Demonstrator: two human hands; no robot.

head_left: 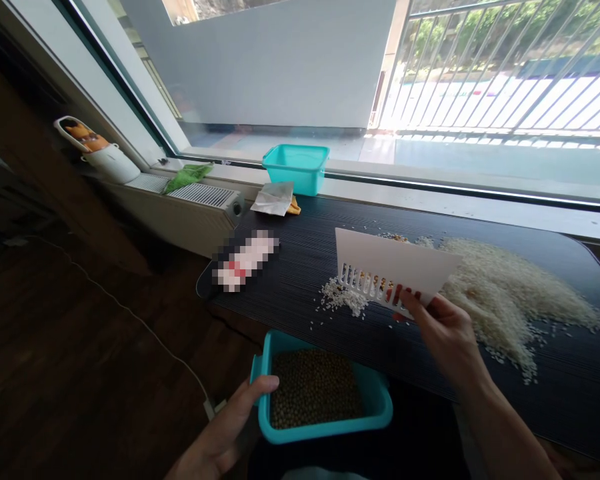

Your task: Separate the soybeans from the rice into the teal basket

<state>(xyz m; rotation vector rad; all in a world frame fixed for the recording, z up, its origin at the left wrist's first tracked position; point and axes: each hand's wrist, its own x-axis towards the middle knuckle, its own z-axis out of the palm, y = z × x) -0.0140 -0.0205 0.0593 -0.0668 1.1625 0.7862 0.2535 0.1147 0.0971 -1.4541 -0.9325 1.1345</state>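
My left hand (235,417) grips the left end of a teal plastic bin (325,435), its thumb over the rim. Small round brownish beans or pellets (315,387) fill much of the bin, which sits below the table's front edge. Between the fingers of my right hand (447,327) is a thin white slotted card (390,260), held tilted over the table with its row of slots along the lower edge. Yellowish bits show through the slots. White rice grains (344,297) lie by the card's left end, and a large rice pile (505,287) spreads to its right.
A second teal bin (300,175) stands at the back of the dark table (305,247), by the window. Close to it lie a paper packet (274,199) and a pixelated item (247,260). A radiator (205,197) with a green cloth (187,177) is at the left.
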